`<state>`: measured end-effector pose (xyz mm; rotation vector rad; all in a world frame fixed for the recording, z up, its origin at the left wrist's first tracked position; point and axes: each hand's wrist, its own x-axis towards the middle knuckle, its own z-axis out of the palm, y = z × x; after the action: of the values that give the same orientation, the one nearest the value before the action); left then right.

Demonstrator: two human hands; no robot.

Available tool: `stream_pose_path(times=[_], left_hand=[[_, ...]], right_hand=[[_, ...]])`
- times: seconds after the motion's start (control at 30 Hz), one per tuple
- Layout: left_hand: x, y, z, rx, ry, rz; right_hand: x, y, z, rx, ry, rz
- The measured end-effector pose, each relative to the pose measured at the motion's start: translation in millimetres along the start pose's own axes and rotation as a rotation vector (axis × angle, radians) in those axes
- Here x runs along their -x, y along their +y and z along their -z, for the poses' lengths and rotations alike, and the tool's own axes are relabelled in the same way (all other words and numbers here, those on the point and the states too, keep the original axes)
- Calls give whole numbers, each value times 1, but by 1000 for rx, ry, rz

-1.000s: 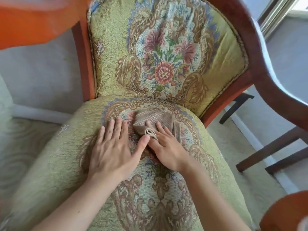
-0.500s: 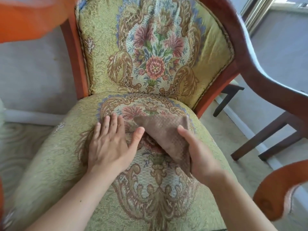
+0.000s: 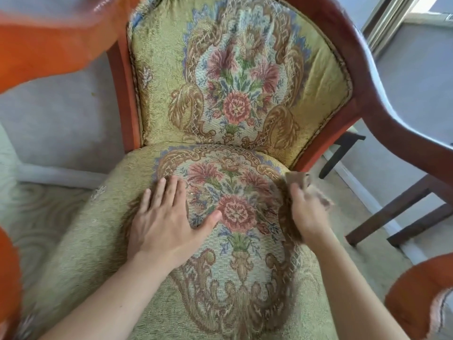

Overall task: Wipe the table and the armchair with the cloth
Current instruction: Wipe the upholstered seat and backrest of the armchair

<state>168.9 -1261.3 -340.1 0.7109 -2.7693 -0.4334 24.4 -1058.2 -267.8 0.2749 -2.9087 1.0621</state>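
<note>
Around me: pale grey wall (image 3: 61, 123) with white skirting board (image 3: 61, 176); patterned beige carpet (image 3: 46, 212); dark wooden furniture legs (image 3: 402, 209); bright daylit window (image 3: 431, 8) at upper right.

I see the armchair (image 3: 235, 114) facing me: green-gold floral tapestry on seat and back, reddish wooden frame. The brown textured cloth (image 3: 297, 179) sits bunched at the seat's right edge, near the right armrest post, blurred, gripped there.

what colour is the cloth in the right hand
Brown, with a fine textured weave. The cloth shows in the head view, motion-blurred, gripped by the right hand.
</note>
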Motion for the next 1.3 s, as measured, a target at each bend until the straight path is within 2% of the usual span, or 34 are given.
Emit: stream_pose_path(times=[0.1,0.27,0.37,0.5,0.67,0.83,0.93,1.0,1.17,1.23,1.3], left_hand=[[-2,1,-1,9,20,8],[-1,1,-3,37,33,10],[-1,-2,-2,79,47,-15],[2,-4,4,111,61,-25],[6,-6,8,160,63,-2],[7,-11,10,202,47,-19],[7,-11,11,194,38,-26],[8,-11,12,169,20,-35],[9,-8,8,83,-19,-29],[9,-8,6,64,-28,-21],[8,-7,5,60,-28,-10]], right_hand=[[-16,2,-30,333,-130,104],[-26,-18,-58,367,-241,312],[-12,-51,-82,340,-385,521],[11,-79,-101,445,-517,789],[29,-75,-92,252,-596,766],[48,-62,-72,159,-615,772],[58,-51,-59,114,-675,671],[64,-46,-47,7,-703,512],[58,-24,-6,-643,-783,102],[51,-14,12,-950,-690,-130],[42,-8,29,-1023,-508,-285]])
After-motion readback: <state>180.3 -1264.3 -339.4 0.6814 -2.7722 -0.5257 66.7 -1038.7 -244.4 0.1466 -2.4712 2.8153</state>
